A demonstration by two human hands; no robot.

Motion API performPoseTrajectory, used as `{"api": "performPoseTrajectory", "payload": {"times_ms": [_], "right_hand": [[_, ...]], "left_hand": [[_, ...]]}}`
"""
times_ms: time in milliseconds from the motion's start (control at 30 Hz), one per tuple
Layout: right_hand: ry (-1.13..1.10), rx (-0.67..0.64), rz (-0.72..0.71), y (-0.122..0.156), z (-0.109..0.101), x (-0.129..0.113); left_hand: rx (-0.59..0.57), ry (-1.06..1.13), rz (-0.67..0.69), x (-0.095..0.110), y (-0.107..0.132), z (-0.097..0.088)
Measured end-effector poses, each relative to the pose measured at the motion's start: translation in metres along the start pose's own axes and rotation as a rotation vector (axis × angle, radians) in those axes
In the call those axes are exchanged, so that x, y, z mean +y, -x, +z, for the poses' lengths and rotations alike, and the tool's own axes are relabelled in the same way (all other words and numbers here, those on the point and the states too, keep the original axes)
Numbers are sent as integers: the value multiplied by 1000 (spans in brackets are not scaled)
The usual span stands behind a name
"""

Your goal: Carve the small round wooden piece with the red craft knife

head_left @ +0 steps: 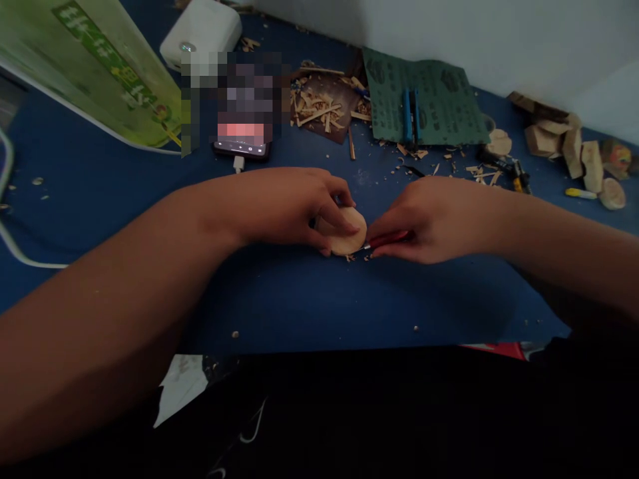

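My left hand [294, 203] is closed around a small rounded piece of pale wood [344, 233], holding it down on the blue table [309, 306]. My right hand [439, 219] pinches a thin red-handled carving tool [392, 239]. The tool's metal tip touches the right edge of the wood piece. A few fresh chips lie on the table just below the wood.
A phone [242, 143] on a cable lies behind my left hand, with a white box [202, 33] farther back. Wood shavings [322, 110], green sandpaper [424, 100] with a blue tool [412, 116], and wood blocks [569, 143] sit along the back and right.
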State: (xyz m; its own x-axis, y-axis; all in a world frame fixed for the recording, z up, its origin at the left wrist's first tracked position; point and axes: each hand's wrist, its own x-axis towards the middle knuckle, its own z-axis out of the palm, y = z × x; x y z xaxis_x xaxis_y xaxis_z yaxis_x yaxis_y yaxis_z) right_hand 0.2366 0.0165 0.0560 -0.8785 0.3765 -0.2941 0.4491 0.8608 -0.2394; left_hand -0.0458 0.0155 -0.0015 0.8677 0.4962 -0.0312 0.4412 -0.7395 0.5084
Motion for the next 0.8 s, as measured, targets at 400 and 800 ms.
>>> {"api": "performPoseTrajectory", "payload": {"times_ms": [400, 800], "right_hand": [[-78, -14, 8, 12, 1, 7], [2, 104, 319, 50, 19, -60]], "left_hand": [[18, 30, -3, -3, 2, 1], [5, -5, -12, 7, 5, -1]]}}
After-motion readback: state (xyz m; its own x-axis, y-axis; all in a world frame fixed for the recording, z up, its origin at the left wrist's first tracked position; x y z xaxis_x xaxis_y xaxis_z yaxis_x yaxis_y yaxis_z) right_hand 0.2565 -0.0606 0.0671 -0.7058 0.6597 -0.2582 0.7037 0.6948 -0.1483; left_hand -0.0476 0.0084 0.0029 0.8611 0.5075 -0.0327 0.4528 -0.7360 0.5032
